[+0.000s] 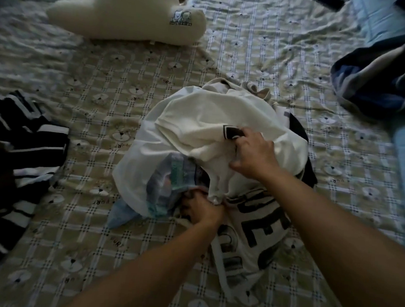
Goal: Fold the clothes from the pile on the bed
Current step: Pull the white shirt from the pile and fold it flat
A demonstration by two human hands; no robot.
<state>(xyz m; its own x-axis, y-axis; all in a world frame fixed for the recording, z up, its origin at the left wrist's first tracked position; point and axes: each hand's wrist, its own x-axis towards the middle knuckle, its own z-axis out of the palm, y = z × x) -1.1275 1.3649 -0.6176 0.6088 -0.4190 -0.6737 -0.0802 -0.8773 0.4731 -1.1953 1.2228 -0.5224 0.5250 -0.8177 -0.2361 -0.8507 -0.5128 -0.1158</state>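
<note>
A pile of clothes [198, 120] lies in the middle of the bed, mostly white garments. On top is a white shirt with a small black-and-white patch [232, 131]. My right hand [252, 154] grips that white shirt just below the patch. My left hand [201, 209] clutches a fold of white fabric at the pile's near edge. A blue patterned garment [168, 184] shows through thin white cloth at the left of the pile. A white shirt with big dark letters [255, 242] lies under my arms. Dark cloth [309, 174] pokes out on the right.
The bed is covered by a beige checked sheet with bear faces [118, 115]. A black-and-white striped garment [18, 156] lies at the left edge. A cream cloud-shaped pillow [124, 18] sits at the back. Dark blue clothing [381, 76] is heaped at the right.
</note>
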